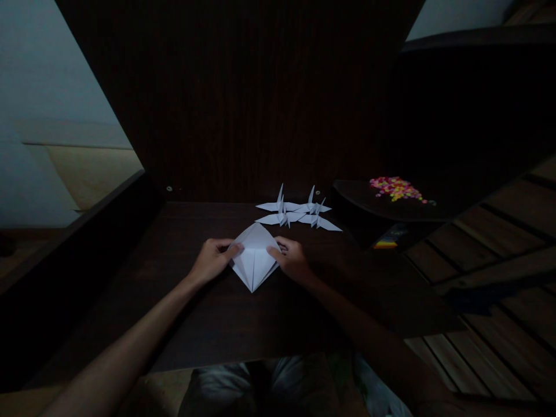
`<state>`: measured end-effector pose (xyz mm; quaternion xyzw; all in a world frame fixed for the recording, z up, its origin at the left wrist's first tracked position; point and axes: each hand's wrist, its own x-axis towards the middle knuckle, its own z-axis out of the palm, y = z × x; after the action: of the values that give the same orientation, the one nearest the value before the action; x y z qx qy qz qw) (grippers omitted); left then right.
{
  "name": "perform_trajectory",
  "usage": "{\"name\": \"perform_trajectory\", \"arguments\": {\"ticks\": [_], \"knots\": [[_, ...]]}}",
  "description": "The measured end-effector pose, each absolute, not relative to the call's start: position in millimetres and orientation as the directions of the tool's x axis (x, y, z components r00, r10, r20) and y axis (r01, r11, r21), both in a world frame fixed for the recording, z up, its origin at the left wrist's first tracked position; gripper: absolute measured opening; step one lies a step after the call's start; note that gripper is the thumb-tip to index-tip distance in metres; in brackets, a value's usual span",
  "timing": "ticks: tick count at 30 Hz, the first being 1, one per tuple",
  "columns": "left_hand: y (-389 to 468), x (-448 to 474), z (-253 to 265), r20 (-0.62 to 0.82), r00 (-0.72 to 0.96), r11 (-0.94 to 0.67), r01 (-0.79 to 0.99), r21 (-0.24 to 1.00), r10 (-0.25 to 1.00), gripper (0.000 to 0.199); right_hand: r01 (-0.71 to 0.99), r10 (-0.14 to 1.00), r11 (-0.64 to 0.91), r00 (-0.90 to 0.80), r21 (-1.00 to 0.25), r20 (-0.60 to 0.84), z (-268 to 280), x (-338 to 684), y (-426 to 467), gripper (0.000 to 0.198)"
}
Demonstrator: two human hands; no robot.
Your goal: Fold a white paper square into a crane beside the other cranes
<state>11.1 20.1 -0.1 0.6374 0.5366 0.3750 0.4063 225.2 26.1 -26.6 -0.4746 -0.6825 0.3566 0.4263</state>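
A white sheet of origami paper [253,260], folded into a diamond with creased flaps meeting along its middle, is held just over the dark desk. My left hand [214,258] grips its left corner, thumb on top and fingers behind. At the right corner my right hand [292,257] pinches it in the same way, its fingers partly hidden under the paper. Just beyond the sheet stand several white folded paper cranes [282,219] in two close rows, wings spread and overlapping.
The dark wooden desk [182,330] has a tall back panel [243,104] and a raised left side board [78,231]. Small pink and yellow pieces [397,188] lie heaped on a low shelf [356,194] at right. Wooden slats [490,243] are farther right.
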Motion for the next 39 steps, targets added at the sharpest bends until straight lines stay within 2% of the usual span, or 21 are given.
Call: {"name": "perform_trajectory", "arguments": {"ticks": [5, 11, 18, 21, 28, 39], "knots": [[17, 15, -1, 0.114, 0.094, -0.143, 0.409, 0.901, 0.989, 0.036, 0.434, 0.946, 0.324, -0.175, -0.840, 0.274, -23, 222, 20, 0.016], [16, 18, -10, 0.180, 0.094, -0.203, 0.393, 0.897, 0.979, 0.040, 0.416, 0.937, 0.349, -0.133, -0.840, 0.324, -22, 218, 17, 0.021], [11, 25, -7, 0.282, 0.147, -0.316, 0.521, 0.793, 0.948, 0.029, 0.412, 0.917, 0.393, -0.108, -0.822, 0.384, -23, 215, 15, 0.019], [8, 28, -4, 0.273, 0.147, -0.308, 0.535, 0.787, 0.951, 0.023, 0.424, 0.905, 0.416, -0.102, -0.804, 0.414, -23, 214, 14, 0.019], [8, 29, -7, 0.169, 0.176, -0.237, 0.515, 0.823, 0.970, 0.024, 0.369, 0.897, 0.438, -0.119, -0.820, 0.425, -22, 213, 13, 0.023], [5, 31, -7, 0.156, 0.148, -0.210, 0.508, 0.835, 0.977, 0.028, 0.306, 0.899, 0.437, -0.162, -0.846, 0.406, -30, 215, 18, 0.030]]}}
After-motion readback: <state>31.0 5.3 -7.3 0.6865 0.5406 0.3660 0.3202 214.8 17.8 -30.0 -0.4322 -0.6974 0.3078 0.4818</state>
